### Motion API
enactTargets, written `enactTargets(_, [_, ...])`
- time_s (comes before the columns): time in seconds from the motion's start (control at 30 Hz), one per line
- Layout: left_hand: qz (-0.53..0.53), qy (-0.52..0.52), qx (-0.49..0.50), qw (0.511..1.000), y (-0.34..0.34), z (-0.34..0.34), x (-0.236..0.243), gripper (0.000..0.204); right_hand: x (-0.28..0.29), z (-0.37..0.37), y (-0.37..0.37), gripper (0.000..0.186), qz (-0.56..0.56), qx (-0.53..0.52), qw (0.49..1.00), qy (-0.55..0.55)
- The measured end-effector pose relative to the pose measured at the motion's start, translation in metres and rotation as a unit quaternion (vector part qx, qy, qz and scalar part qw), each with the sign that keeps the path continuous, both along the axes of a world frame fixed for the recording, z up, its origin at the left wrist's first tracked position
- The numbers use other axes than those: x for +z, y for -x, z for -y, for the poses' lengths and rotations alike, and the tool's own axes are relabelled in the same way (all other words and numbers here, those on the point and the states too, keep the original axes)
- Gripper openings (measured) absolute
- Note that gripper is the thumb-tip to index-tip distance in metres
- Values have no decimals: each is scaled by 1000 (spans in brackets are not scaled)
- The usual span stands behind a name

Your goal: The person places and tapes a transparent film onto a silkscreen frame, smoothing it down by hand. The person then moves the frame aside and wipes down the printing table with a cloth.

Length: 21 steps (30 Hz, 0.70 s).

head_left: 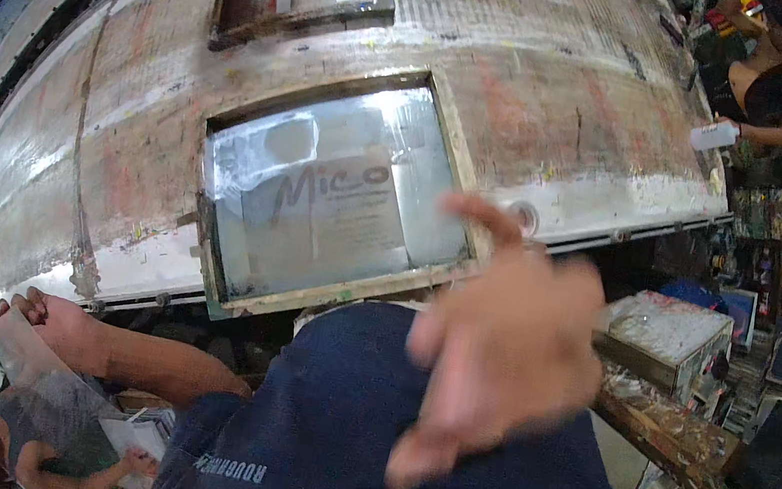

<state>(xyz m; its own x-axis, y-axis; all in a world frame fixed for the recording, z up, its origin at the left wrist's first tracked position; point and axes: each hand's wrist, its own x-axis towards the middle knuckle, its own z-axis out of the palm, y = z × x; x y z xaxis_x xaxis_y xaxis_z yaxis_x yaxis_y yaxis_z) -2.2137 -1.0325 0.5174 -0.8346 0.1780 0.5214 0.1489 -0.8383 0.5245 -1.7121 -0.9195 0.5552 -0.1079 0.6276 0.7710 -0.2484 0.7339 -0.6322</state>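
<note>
My left hand (44, 319) is at the table's near left edge, its fingers closed on a thin translucent sheet (26, 352) that hangs down. My right hand (501, 352) is raised and motion-blurred above my dark-clothed lap (299, 453), fingers apart, with nothing visible in it. Its forefinger reaches toward a wooden-framed screen (462, 174) lying on the long, stained table (563, 108). The screen has a glossy grey surface with dark handwriting on it. The right hand partly hides the screen's lower right corner and the table edge behind it.
Another frame with white strips (385, 11) lies farther back. A co-worker (777, 100) at upper right holds something white. Another person (46, 456) at lower left handles papers. A paint-spattered box (662, 326), wooden beam (665, 437) and cluttered shelves (779, 217) stand at right.
</note>
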Motion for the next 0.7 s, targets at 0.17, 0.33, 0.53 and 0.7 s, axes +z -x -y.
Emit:
enactTargets(0.17, [-6,127,76,989,11,-12,-27,16,37,10,40,22,-138,18,990,36])
enactTargets(0.33, [-30,442,35,896,-22,-81,-158,23,-106,-55,22,5,-12,-131,937,324])
enactTargets(0.53, [-275,715,238,598,-124,-128,-285,10,-296,-100,1,31,172,-296,740,579])
enactTargets(0.7, [-287,789,229,493,-151,-129,-294,16,-320,-105,3,33,365,-391,625,568])
